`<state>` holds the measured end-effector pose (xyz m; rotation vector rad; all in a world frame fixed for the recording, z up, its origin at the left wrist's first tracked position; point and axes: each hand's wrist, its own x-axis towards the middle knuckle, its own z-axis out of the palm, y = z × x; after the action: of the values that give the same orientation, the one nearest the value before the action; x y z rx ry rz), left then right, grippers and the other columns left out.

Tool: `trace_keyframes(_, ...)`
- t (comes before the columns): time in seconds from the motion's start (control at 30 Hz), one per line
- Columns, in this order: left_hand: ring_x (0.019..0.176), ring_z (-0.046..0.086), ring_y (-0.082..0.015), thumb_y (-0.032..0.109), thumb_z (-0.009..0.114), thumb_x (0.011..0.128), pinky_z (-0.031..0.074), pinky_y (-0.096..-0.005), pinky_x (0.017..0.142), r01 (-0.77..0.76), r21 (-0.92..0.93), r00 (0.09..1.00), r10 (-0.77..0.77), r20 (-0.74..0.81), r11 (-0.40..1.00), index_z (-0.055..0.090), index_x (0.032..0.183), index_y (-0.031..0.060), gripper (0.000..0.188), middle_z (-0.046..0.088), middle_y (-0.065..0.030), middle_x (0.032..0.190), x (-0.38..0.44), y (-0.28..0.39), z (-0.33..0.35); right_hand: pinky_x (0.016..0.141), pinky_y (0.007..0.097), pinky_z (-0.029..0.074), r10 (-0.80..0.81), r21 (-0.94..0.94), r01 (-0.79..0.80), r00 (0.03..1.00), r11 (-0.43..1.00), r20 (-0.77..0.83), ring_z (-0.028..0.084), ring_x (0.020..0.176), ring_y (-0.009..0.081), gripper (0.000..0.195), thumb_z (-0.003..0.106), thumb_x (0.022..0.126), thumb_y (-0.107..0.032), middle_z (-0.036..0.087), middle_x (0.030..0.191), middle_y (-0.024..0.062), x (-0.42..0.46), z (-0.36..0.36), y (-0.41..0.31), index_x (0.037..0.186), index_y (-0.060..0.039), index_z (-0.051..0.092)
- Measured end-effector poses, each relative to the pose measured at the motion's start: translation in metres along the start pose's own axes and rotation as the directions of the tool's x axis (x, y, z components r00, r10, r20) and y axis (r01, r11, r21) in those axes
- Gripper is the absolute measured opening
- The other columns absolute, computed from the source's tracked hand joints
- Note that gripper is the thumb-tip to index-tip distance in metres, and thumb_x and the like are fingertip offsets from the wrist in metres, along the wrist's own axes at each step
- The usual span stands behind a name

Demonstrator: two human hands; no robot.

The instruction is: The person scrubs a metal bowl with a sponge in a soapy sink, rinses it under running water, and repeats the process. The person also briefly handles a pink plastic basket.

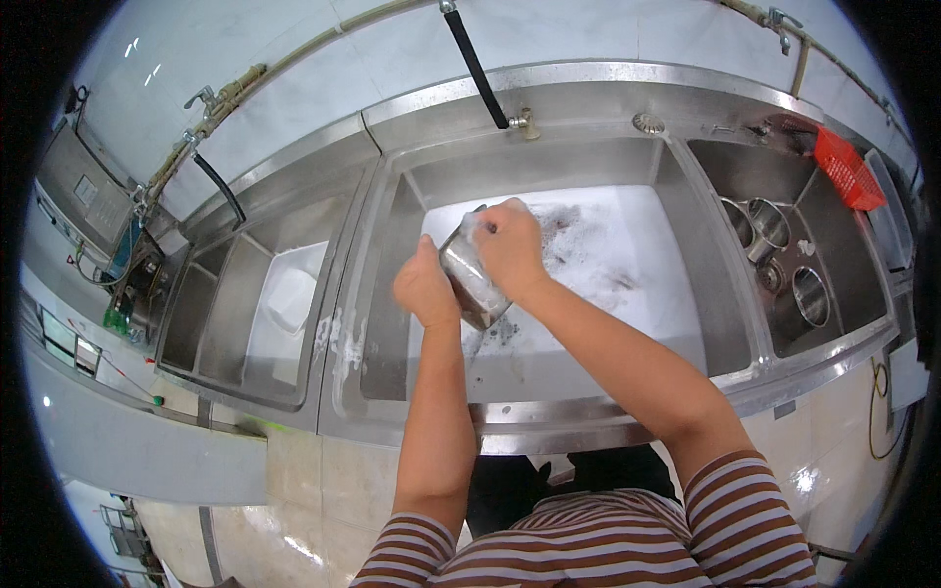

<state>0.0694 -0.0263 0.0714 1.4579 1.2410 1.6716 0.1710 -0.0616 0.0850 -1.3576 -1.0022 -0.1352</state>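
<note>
My left hand (428, 287) grips the side of a shiny metal container (476, 283), which is tilted over the middle sink. My right hand (512, 250) is curled against its upper side, with whitish suds by the fingers. Whether a scrubber is inside that fist is hidden. Under both hands, a white tub (654, 294) fills much of the stainless steel sink (720, 323). Foam (588, 228) and dark residue float or lie in it.
The right sink holds several metal cylinders (811, 296); a red plastic basket (849, 169) sits at its back corner. White containers (292, 300) stand in the left sink. A black hose (476, 70) hangs down to a tap (528, 123) behind the tub. Suds streak the left divider (345, 342).
</note>
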Motion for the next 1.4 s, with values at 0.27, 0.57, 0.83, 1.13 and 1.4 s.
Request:
trace_keyframes(0.27,0.053,0.034,-0.0096,0.018,0.062,0.081,0.028,-0.0309,0.046,0.044,-0.106,0.998,-0.038,0.058,0.993,0.046,0.051,0.0001,0.038,0.038,0.0015,0.053,-0.006,0.013,0.005,0.063,0.0385,0.045,0.528,0.112,-0.538,0.842,0.835,0.11,0.056,0.064,0.0359,0.013,0.056,0.068,-0.007,0.057,0.065,0.0209,0.029,-0.012,0.037,0.072,0.0023,0.064)
trace_keyframes(0.57,0.048,0.036,-0.013,0.022,0.057,0.084,0.03,-0.0348,0.046,-0.163,0.092,0.981,0.151,0.125,0.982,0.047,0.052,-0.0033,0.041,0.042,-0.005,0.049,-0.009,0.021,-0.003,0.065,0.0376,0.046,0.515,0.169,-0.547,0.833,0.82,0.202,0.058,0.068,0.0343,0.012,0.057,0.069,-0.008,0.058,0.071,0.0216,0.025,-0.021,0.031,0.073,0.0027,0.063)
trace_keyframes(0.83,0.047,0.038,-0.0112,0.025,0.058,0.085,0.032,-0.0327,0.045,-0.013,0.007,0.988,0.012,0.157,1.0,0.048,0.052,-0.0021,0.043,0.043,-0.0034,0.049,-0.008,0.002,0.001,0.067,0.0373,0.045,0.049,0.131,-0.069,0.987,0.989,0.151,0.055,0.076,0.0306,0.008,0.059,0.071,-0.008,0.055,0.079,0.0157,-0.019,-0.013,0.004,0.076,-0.002,0.062)
trace_keyframes(1.13,0.044,0.035,-0.0147,0.035,0.06,0.083,0.032,-0.0338,0.046,-0.159,0.323,0.926,0.028,0.375,0.933,0.049,0.054,-0.0008,0.047,0.043,-0.0058,0.048,-0.018,0.009,0.017,0.072,0.0425,0.046,0.254,-0.286,-0.154,0.899,0.946,0.356,0.057,0.075,0.0371,0.013,0.053,0.075,-0.009,0.06,0.08,0.0223,-0.006,-0.053,0.097,0.078,0.0007,0.062)
trace_keyframes(1.4,0.083,0.062,-0.0325,0.044,0.059,0.074,0.048,-0.0422,0.071,-0.642,0.406,0.3,-0.274,0.914,0.651,0.067,0.074,0.0065,0.039,0.065,-0.0153,0.085,-0.072,-0.05,0.04,0.068,0.0396,0.047,0.443,-0.447,0.155,0.061,0.881,0.894,0.061,0.074,0.0288,0.018,0.052,0.077,-0.018,0.064,0.077,0.016,-0.028,-0.148,0.156,0.081,-0.0061,0.065)
